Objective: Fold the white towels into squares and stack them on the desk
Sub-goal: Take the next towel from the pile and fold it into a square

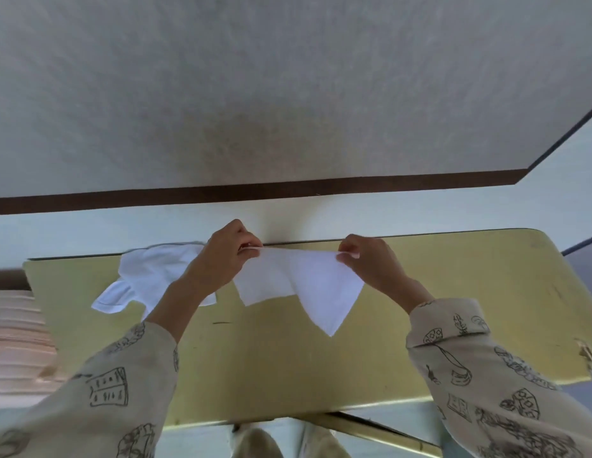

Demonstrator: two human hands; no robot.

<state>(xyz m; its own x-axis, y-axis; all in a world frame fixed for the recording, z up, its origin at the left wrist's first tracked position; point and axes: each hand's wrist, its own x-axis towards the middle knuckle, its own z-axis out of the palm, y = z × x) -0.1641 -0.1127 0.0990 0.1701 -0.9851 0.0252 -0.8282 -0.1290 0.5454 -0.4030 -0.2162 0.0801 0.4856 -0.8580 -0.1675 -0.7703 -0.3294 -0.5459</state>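
A white towel (307,282) hangs in the air above the yellow desk (453,292), stretched between both hands along its top edge. My left hand (226,256) pinches its left corner, and my right hand (367,259) pinches its right corner. The towel's lower part droops to a point toward the desk. A second white towel (145,276) lies crumpled on the desk at the back left, partly hidden behind my left forearm.
The desk stands against a pale wall (288,94) with a dark brown skirting strip (255,191). Its right front edge (585,358) is chipped. A pinkish ribbed object (13,342) sits off the desk's left side. My feet show below the front edge.
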